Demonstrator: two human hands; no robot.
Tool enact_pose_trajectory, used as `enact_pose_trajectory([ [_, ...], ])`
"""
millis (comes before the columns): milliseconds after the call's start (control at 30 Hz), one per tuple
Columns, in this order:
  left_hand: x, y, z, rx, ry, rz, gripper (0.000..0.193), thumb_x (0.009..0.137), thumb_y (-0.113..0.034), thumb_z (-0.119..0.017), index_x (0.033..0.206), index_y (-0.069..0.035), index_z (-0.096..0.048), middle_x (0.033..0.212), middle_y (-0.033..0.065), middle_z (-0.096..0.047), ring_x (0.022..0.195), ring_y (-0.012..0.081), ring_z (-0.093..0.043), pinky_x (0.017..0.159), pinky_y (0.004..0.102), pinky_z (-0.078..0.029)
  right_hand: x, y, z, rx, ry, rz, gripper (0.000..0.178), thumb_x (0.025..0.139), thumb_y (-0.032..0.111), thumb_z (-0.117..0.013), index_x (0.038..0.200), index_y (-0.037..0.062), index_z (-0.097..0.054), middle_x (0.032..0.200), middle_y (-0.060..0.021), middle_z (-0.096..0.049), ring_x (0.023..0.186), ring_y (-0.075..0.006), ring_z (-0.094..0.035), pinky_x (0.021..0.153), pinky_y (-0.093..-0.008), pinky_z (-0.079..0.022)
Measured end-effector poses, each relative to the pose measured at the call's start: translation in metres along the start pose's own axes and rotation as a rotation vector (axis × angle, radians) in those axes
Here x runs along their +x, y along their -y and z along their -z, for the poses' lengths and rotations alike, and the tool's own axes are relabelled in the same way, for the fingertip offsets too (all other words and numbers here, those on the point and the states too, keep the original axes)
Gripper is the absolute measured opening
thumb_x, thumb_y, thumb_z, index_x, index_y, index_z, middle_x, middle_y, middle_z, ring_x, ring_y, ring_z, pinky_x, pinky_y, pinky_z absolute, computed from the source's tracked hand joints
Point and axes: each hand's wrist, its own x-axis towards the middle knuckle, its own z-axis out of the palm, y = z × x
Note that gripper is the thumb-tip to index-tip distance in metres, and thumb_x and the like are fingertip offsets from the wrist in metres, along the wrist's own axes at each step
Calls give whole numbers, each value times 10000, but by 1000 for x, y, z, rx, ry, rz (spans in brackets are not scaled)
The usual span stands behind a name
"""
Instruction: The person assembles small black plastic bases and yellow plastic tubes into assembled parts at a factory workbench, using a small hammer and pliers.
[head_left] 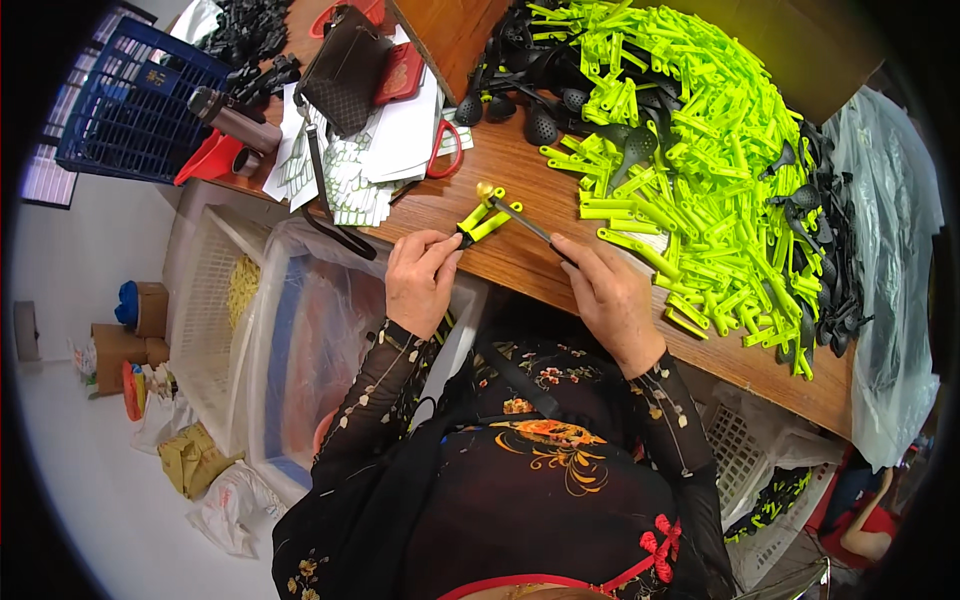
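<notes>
Left hand: the left hand (420, 282) pinches the black end of a green piece (495, 224) between thumb and fingers.
Green piece: just ahead of the left hand, above the front of the brown table (500, 150); its long axis slants away and to the right. A second green piece (472, 216) lies close alongside; whether they touch is unclear.
Right hand: the right hand (612, 295) curls around the dark grip of a small hammer (527, 224).
Hammer: slants away leftward, crossing near the green pieces' far ends; contact cannot be told.
Nearer hand: left.
</notes>
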Motion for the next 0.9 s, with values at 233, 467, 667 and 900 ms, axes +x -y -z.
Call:
enact_pose_trajectory([
  [233, 0, -2, 1, 75, 32, -5, 233, 912, -73, -741, 1144, -86, -735, 1105, 82, -662, 1052, 316, -629, 910, 432, -491, 4, -8, 0, -38, -111, 4, 371, 954, 50, -711, 1317, 120, -681, 949, -116, -681, 823, -336, -692, 702, -423, -557],
  [467, 16, -7, 14, 185, 191, -100, 321, 886, -56, -728, 1189, -73, -624, 1076, 110, -630, 1060, 335, -602, 914, 463, -449, -7, -16, -3, 84, -171, -64, 374, 991, 88, -684, 1361, 90, -631, 1021, -165, -710, 922, -387, -700, 768, -462, -556],
  [667, 1, 3, 18, 43, 278, -58, 324, 940, -51, -676, 1249, -13, -586, 1114, 206, -653, 1039, 425, -635, 886, 497, -481, -15, -25, -7, 55, -151, -74, 440, 965, 117, -699, 1389, 63, -592, 1110, -190, -703, 980, -403, -708, 800, -479, -587],
  [900, -189, 118, -21, -385, -217, 591, 307, 1046, -14, -579, 1336, 14, -483, 1279, 167, -611, 1069, 225, -646, 844, 347, -580, -27, -19, 12, 300, -373, 90, 494, 949, 9, -721, 1431, 59, -623, 1099, -150, -698, 971, -329, -697, 834, -401, -564],
])
